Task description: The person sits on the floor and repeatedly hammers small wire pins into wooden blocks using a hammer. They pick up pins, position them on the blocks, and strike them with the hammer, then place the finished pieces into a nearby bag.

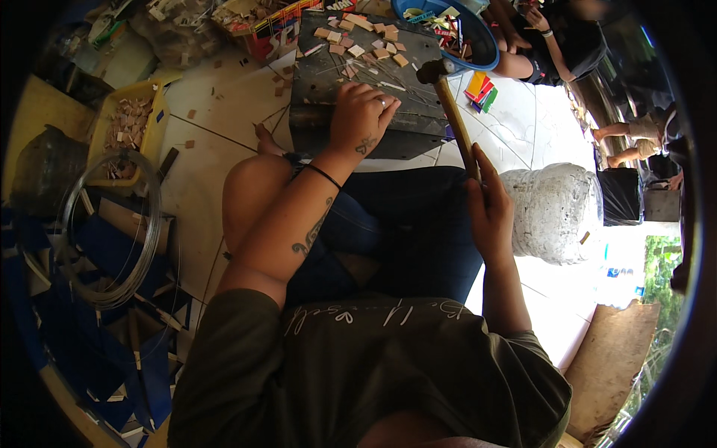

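Note:
My right hand (491, 209) is wrapped round the wooden handle of a hammer (455, 119), which is raised with its dark head at the right edge of a black work block (314, 89). At the front of that block my left hand (362, 116) is closed, fingers curled and pinched together. Whatever is in its fingers is hidden or too small to name. Beyond the left hand, small square wood pieces (358, 51) lie scattered on the block. Thin wire-like strips (328, 71) lie among them.
On the left stand a yellow bin (158, 119) of small wood pieces and a wire coil (153, 246) over blue panels (104, 231). A blue basin (489, 60) sits far right, near coloured cards (480, 91) and another person (556, 48). A wrapped white bundle (553, 216) stands right.

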The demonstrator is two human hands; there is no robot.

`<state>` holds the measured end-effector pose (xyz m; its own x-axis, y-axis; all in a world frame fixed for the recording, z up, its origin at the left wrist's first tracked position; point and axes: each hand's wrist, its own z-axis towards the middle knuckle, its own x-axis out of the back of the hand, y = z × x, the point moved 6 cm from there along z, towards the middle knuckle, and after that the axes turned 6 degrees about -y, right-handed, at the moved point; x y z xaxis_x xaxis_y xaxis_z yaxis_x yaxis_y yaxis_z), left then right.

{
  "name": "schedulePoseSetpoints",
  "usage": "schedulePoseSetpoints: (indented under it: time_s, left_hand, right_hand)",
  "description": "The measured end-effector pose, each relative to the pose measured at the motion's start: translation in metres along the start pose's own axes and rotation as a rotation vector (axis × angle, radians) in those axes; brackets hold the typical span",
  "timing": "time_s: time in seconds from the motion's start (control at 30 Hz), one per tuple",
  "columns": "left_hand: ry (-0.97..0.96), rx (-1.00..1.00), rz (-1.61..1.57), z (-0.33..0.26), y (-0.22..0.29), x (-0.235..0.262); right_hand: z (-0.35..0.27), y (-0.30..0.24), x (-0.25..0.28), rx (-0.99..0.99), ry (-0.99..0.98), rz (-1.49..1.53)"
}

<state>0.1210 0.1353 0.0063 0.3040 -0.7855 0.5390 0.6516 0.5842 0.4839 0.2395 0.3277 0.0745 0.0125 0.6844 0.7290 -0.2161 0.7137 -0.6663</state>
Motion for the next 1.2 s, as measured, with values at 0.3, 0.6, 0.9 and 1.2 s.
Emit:
schedulePoseSetpoints:
  time_s: [0.3, 0.6, 0.9, 1.2]
  left_hand:
    - [-0.053, 0.074, -0.016, -0.003, -0.006, -0.004]
    - [-0.030, 0.034, 0.021, -0.004, -0.004, -0.003]
    - [-0.080, -0.003, 0.058, -0.008, -0.001, -0.005]
    - [-0.170, 0.047, 0.037, -0.006, -0.002, -0.007]
  right_hand:
    - [0.010, -0.025, -0.002, 0.041, -0.037, -0.177]
    - [0.014, -0.019, -0.005, 0.063, -0.059, -0.238]
    - [0.050, 0.052, -0.042, -0.174, -0.026, -0.392]
    - [0.081, 0.018, -0.064, 0.189, 0.169, -0.478]
